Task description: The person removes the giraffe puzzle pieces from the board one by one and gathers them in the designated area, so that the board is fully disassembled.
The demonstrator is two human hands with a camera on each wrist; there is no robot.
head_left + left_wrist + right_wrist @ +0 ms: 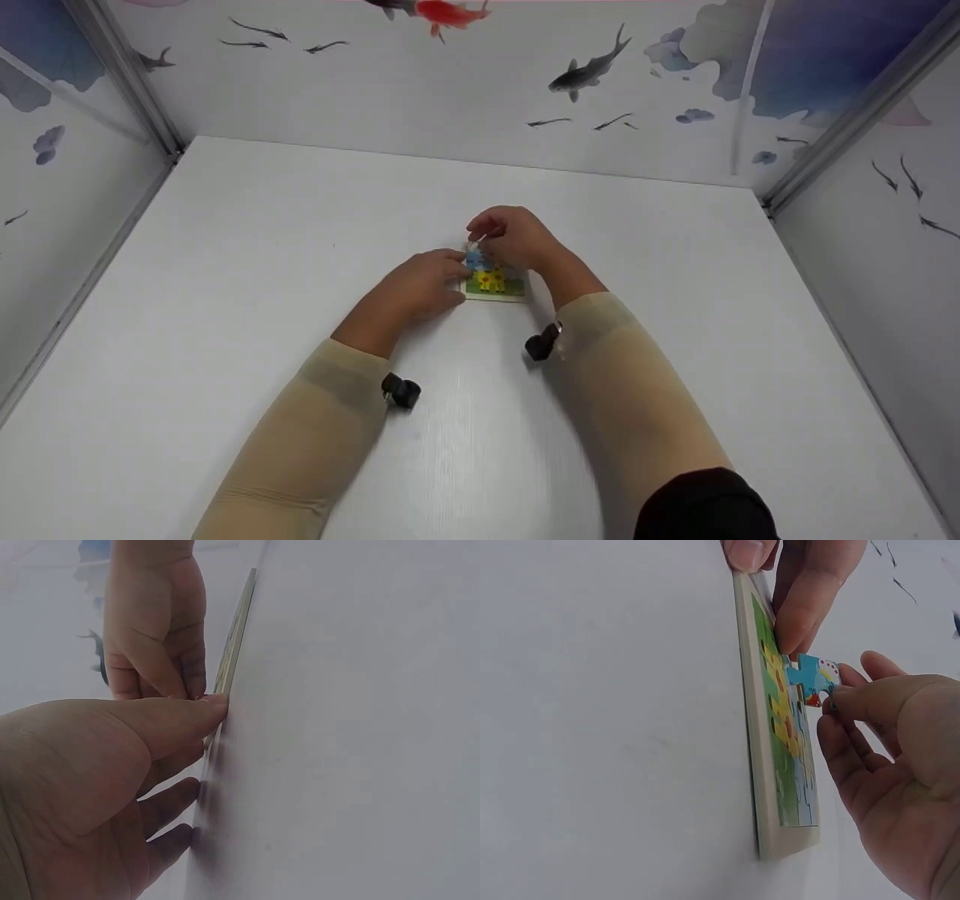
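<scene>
A small wooden jigsaw puzzle board (495,298) lies flat on the table; its picture shows yellow giraffes on green grass under blue. At its left side is my left hand (427,285), the thumb (214,706) against the board's edge and a finger (799,626) reaching over onto the picture. My right hand (517,236) pinches a blue puzzle piece (816,679) between thumb and fingertips, over the board's far part. This piece stands tilted up from the picture, with a red and yellow print on it. In the left wrist view, my right hand (157,630) mostly hides the picture.
The board sits on a wide white table (225,247). White panels with painted fish (585,75) rise along the back and both sides. A small black camera (401,391) is worn on the left wrist and another (543,343) on the right.
</scene>
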